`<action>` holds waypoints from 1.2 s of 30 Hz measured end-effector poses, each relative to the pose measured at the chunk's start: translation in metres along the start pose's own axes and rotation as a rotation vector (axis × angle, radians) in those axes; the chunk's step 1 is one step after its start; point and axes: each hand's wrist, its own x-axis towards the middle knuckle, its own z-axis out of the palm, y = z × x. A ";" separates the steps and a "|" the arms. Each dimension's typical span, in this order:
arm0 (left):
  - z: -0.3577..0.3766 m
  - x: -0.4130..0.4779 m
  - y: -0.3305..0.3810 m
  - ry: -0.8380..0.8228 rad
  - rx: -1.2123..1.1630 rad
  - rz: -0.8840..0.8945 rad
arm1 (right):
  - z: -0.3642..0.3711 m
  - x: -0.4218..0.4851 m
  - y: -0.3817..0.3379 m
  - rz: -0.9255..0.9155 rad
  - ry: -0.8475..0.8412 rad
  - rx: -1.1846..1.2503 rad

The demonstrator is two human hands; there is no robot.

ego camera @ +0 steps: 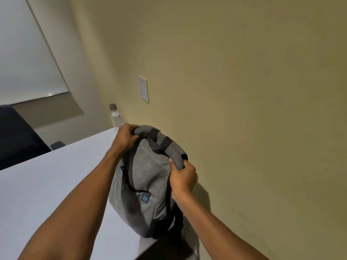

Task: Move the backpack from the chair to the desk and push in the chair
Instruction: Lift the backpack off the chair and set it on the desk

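Nearest the camera, two bare forearms ran up from the bottom edge, their elbows cut off by the frame. A dark shape at the bottom centre, below the bag, was too shadowed and too cropped to identify. The right hand (183, 178) was curled tight over the near end of the top of the grey backpack (148, 184), thumb on one side and fingers wrapped over the padded edge, their tips hidden behind the fabric. The backpack stood upright at the near corner of the white desk (47, 194), close against the beige wall (244, 91); its black base sat at the desk's edge, and whether all of its weight rested on the surface could not be told. A small blue logo patch (145, 198) showed on its front pocket, the lettering hard to read. The left hand (126, 136) was closed on the far end of the bag's top, fingers bent round the roll of cloth. Behind that hand a clear bottle (116, 117) with a grey cap stood by the wall, its lower part hidden. Farther left, a dark chair (16, 136) was cut off by the frame, beside a pale blind (26, 59). A white wall plate (143, 89) hung above.
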 end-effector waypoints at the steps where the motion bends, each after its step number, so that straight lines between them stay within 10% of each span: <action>1: 0.005 0.017 -0.002 -0.011 0.005 -0.010 | 0.009 0.015 0.000 0.011 0.001 -0.006; 12: 0.041 0.031 -0.027 -0.001 -0.109 -0.258 | 0.015 0.052 -0.006 0.078 0.013 0.096; 21: 0.075 0.034 -0.033 -0.405 -0.078 -0.246 | -0.003 0.034 0.016 -0.013 0.025 0.022; 36: 0.051 -0.023 -0.031 -0.256 0.042 -0.181 | -0.028 -0.014 0.026 -0.090 -0.071 -0.109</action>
